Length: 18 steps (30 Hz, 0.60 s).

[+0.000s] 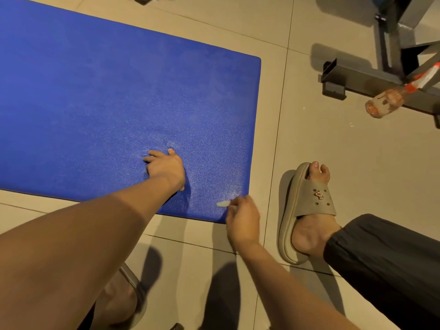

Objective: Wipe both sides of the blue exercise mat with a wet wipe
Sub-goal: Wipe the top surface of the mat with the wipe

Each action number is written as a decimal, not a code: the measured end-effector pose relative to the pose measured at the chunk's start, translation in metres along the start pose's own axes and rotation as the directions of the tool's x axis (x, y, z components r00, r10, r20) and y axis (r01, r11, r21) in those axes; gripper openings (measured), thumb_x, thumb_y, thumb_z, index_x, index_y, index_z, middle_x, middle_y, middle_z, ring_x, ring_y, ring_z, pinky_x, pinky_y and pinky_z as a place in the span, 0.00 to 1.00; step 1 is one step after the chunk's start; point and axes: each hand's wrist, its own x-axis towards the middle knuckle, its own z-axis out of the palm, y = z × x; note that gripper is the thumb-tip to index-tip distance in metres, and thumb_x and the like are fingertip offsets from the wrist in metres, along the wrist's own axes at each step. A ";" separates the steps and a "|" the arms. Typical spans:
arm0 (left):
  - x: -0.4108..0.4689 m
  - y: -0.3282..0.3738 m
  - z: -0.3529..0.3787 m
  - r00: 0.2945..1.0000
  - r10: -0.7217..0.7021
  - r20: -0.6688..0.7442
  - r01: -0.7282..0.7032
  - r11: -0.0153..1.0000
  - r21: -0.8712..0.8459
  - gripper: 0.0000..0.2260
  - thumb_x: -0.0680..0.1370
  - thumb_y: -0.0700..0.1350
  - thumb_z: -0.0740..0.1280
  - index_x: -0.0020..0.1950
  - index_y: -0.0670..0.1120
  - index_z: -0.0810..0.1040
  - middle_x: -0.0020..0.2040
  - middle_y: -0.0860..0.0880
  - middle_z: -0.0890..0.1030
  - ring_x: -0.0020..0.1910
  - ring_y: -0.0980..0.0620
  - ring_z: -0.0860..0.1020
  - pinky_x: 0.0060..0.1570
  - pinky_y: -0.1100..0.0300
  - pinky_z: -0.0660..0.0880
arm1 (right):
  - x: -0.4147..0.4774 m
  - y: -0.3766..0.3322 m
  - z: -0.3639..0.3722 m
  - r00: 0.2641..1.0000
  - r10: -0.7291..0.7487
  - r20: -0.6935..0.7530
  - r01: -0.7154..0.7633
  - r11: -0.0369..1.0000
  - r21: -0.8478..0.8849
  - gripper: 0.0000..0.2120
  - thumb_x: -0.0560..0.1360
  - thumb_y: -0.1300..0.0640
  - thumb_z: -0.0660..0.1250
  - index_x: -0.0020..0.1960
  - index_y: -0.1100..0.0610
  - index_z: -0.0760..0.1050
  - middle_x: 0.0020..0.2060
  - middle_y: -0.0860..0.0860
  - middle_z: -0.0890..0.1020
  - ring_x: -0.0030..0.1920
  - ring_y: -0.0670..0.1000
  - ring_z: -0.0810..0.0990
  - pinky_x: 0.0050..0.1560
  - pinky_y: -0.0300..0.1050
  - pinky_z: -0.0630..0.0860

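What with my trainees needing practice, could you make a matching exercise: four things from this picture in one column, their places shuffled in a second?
Things:
1. left hand
2. wipe
3. slipper
4. metal frame

Places:
A. on the floor, right of the mat
B. pinched in the right hand at the mat's near corner
C. top right of the picture
D. resting on the mat

Pairs: 1-D, 2-B, 3-A, 4-C
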 end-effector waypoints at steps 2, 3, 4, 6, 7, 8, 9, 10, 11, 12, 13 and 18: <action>0.000 0.001 -0.001 1.000 0.000 -0.001 0.000 1.000 0.001 0.58 0.69 0.56 0.81 0.83 0.44 0.43 0.77 0.24 0.49 0.75 0.23 0.56 0.66 0.39 0.72 | -0.021 -0.008 0.009 0.996 -0.043 0.072 0.042 0.999 0.009 0.06 0.78 0.61 0.65 0.50 0.58 0.80 0.52 0.54 0.77 0.50 0.54 0.79 0.51 0.40 0.72; 0.000 0.002 -0.002 1.000 -0.005 0.002 0.005 1.000 0.000 0.58 0.69 0.56 0.81 0.83 0.44 0.43 0.77 0.25 0.49 0.75 0.23 0.56 0.66 0.39 0.73 | -0.027 -0.009 0.009 0.995 -0.057 0.085 0.056 0.998 0.018 0.06 0.78 0.61 0.65 0.52 0.58 0.80 0.53 0.53 0.77 0.50 0.53 0.79 0.53 0.39 0.72; -0.001 0.001 -0.003 1.000 -0.010 0.005 0.010 1.000 0.000 0.58 0.69 0.56 0.81 0.83 0.44 0.43 0.77 0.25 0.49 0.75 0.23 0.56 0.65 0.39 0.73 | -0.030 -0.008 0.008 0.994 -0.062 0.092 0.059 0.998 0.027 0.07 0.78 0.61 0.65 0.55 0.57 0.80 0.54 0.52 0.76 0.51 0.53 0.79 0.54 0.38 0.71; -0.002 0.002 -0.004 1.000 -0.007 0.013 0.007 1.000 0.003 0.58 0.69 0.56 0.80 0.83 0.44 0.43 0.77 0.25 0.49 0.75 0.23 0.56 0.64 0.39 0.74 | -0.031 -0.004 0.000 0.992 -0.067 0.109 0.065 0.998 0.017 0.11 0.77 0.62 0.66 0.58 0.57 0.78 0.55 0.52 0.75 0.52 0.52 0.78 0.55 0.37 0.70; -0.003 0.002 -0.005 1.000 -0.001 0.012 0.001 1.000 0.004 0.57 0.70 0.56 0.80 0.83 0.43 0.43 0.77 0.24 0.49 0.75 0.23 0.57 0.63 0.39 0.74 | -0.031 -0.002 -0.004 0.990 -0.079 0.118 0.080 0.997 -0.002 0.11 0.76 0.63 0.66 0.58 0.57 0.78 0.54 0.52 0.75 0.51 0.53 0.78 0.54 0.39 0.71; -0.003 0.002 -0.006 1.000 0.005 0.009 -0.005 1.000 0.007 0.57 0.70 0.57 0.80 0.83 0.43 0.43 0.77 0.24 0.50 0.75 0.23 0.57 0.63 0.39 0.74 | -0.030 0.000 -0.007 0.986 -0.099 0.133 0.106 0.994 -0.041 0.10 0.77 0.64 0.65 0.56 0.58 0.78 0.53 0.53 0.76 0.50 0.55 0.79 0.51 0.41 0.71; -0.004 0.001 -0.006 1.000 0.010 0.008 -0.010 1.000 0.012 0.57 0.70 0.57 0.79 0.83 0.43 0.43 0.77 0.24 0.50 0.75 0.23 0.57 0.64 0.40 0.74 | -0.029 0.003 -0.009 0.980 -0.125 0.157 0.142 0.985 -0.101 0.07 0.77 0.64 0.64 0.54 0.58 0.78 0.51 0.54 0.77 0.48 0.57 0.79 0.47 0.43 0.71; -0.004 0.001 -0.005 1.000 0.011 0.008 -0.011 1.000 0.015 0.57 0.70 0.58 0.79 0.83 0.43 0.43 0.77 0.25 0.50 0.75 0.23 0.58 0.64 0.40 0.74 | -0.027 0.005 -0.013 0.973 -0.145 0.178 0.174 0.971 -0.162 0.05 0.79 0.63 0.64 0.52 0.58 0.78 0.49 0.55 0.78 0.47 0.58 0.80 0.44 0.44 0.69; -0.005 0.000 -0.005 1.000 0.012 0.007 -0.012 1.000 0.019 0.57 0.70 0.58 0.79 0.83 0.43 0.43 0.77 0.25 0.50 0.75 0.23 0.58 0.65 0.40 0.74 | -0.025 0.006 -0.018 0.974 -0.139 0.180 0.176 0.962 -0.209 0.05 0.80 0.61 0.64 0.51 0.58 0.78 0.47 0.55 0.79 0.46 0.58 0.80 0.42 0.43 0.67; -0.005 -0.001 -0.005 1.000 0.014 0.005 -0.014 1.000 0.023 0.57 0.70 0.59 0.79 0.83 0.43 0.43 0.77 0.25 0.50 0.75 0.23 0.58 0.65 0.40 0.73 | -0.024 0.007 -0.022 0.981 -0.108 0.162 0.144 0.961 -0.235 0.06 0.81 0.59 0.63 0.49 0.58 0.78 0.46 0.56 0.79 0.45 0.59 0.80 0.41 0.42 0.65; -0.005 -0.002 -0.004 1.000 0.017 0.003 -0.017 1.000 0.026 0.57 0.70 0.59 0.79 0.83 0.43 0.43 0.77 0.25 0.50 0.75 0.24 0.58 0.66 0.40 0.73 | -0.023 0.008 -0.026 0.989 -0.069 0.132 0.099 0.966 -0.240 0.07 0.81 0.58 0.62 0.47 0.57 0.76 0.45 0.56 0.79 0.45 0.59 0.80 0.40 0.42 0.64; -0.004 -0.005 -0.001 0.999 0.034 -0.017 -0.034 0.999 0.026 0.57 0.70 0.60 0.79 0.83 0.44 0.43 0.77 0.25 0.51 0.75 0.24 0.59 0.67 0.40 0.71 | -0.031 -0.004 -0.008 0.996 0.040 0.079 -0.033 0.996 -0.087 0.07 0.81 0.59 0.64 0.44 0.58 0.76 0.44 0.57 0.82 0.45 0.58 0.81 0.39 0.37 0.62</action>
